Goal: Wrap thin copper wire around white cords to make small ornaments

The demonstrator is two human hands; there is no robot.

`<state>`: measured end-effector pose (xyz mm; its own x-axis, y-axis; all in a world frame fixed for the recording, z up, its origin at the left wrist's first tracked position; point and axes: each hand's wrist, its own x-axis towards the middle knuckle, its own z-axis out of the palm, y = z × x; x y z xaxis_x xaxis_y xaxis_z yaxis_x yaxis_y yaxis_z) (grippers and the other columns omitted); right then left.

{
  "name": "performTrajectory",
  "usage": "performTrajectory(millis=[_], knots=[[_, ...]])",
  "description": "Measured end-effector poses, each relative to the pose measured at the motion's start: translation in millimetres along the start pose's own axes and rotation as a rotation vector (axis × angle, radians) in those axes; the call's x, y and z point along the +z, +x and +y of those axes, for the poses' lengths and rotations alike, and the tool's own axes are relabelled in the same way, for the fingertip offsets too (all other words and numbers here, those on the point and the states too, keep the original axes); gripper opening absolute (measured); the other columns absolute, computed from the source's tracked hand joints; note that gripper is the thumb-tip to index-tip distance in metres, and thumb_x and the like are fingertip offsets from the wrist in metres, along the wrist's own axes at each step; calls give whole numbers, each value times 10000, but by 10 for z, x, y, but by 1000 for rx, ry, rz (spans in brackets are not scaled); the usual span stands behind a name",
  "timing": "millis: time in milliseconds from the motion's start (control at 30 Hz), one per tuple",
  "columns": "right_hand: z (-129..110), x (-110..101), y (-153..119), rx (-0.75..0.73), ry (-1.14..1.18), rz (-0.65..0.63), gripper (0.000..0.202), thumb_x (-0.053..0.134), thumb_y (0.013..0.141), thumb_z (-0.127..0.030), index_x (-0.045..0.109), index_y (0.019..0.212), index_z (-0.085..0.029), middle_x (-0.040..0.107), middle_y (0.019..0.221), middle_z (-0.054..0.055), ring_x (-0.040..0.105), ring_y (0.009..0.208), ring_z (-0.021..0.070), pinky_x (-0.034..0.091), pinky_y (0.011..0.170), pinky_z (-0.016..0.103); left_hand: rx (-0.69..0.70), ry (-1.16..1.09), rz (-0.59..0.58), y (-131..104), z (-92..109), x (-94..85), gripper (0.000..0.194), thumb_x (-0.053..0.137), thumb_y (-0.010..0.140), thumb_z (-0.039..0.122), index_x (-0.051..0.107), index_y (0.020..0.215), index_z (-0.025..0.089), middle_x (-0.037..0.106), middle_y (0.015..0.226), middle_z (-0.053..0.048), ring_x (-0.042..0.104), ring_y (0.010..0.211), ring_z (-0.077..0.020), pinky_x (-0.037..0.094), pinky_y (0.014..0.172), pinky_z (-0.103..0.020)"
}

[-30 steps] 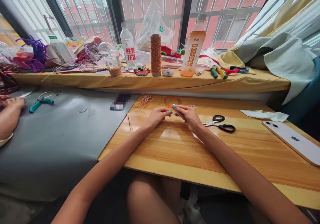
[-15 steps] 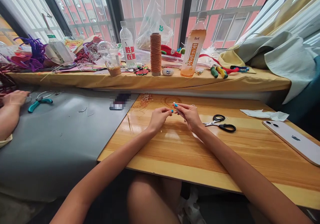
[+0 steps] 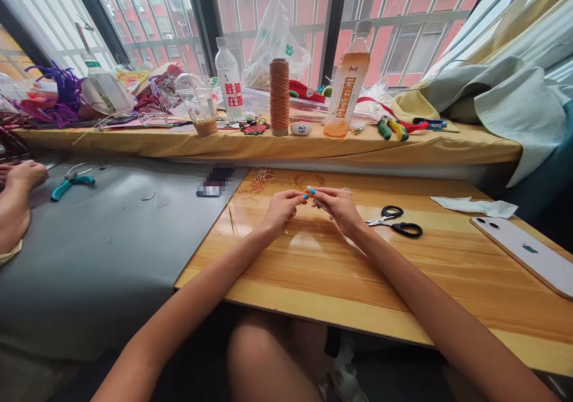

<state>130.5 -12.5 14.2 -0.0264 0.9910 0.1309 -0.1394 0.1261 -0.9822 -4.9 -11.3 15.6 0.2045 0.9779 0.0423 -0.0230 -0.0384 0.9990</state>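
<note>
Both hands meet above the wooden board point(image 3: 286, 270). My left hand point(image 3: 281, 209) is closed in a pinch, with blue-painted nails; what sits between thumb and finger is too small to name. Fingertip to fingertip with it, my right hand point(image 3: 339, 208) is closed around something slim and pale that shows below the fingers, its kind unclear. Just behind the fingertips lies a loose coil of copper-brown thread point(image 3: 308, 179). To the right of my right hand, scissors with black handles point(image 3: 394, 221) lie spread on the board.
A tangle of thread point(image 3: 261, 180) is at the board's back left. White phone point(image 3: 528, 249) and tissue point(image 3: 474, 205) lie right. On the ledge stand a thread spool point(image 3: 280, 97), bottles point(image 3: 347, 91) and a plastic cup point(image 3: 203, 115). Teal pliers point(image 3: 71, 186) lie near another person's hand point(image 3: 27, 178).
My two hands have drawn closer, so their fingertips now nearly touch; the right hand shifted slightly left. The other person's hand at the far left moved a little left.
</note>
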Motion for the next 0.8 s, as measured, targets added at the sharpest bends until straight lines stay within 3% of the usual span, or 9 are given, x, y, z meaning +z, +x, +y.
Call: performTrajectory(millis=[200,433,567,800], knots=[[17,-18,12,-23,-38,16,232,680,543,-332,698,714,-177,612,607,10,454,536,78,366,554,243,-18,-66,-46,16,1,-16,186,565,618,251,628,687,90,527,553,-14,330,395,-28,234,394,-185],[57,-48,30,-120,-142,25,239,654,576,-344,694,740,-175,611,694,23,474,555,84,384,546,244,-59,-134,-75,22,13,-24,350,517,680,409,630,781,93,617,839,-103,367,399,-19,266,396,-183],[65,-42,26,-150,-176,30,244,655,573,-355,695,734,-177,595,688,22,484,548,86,386,530,242,-50,-102,-77,34,-13,-28,318,600,618,389,631,743,99,615,816,-82,354,391,-4,258,396,-177],[104,-43,48,-48,-117,35,242,655,575,-343,692,724,-156,585,581,9,474,526,86,376,535,244,-80,-117,-45,49,-46,-36,203,621,597,283,618,699,108,586,724,-38,359,405,-6,269,414,-171]])
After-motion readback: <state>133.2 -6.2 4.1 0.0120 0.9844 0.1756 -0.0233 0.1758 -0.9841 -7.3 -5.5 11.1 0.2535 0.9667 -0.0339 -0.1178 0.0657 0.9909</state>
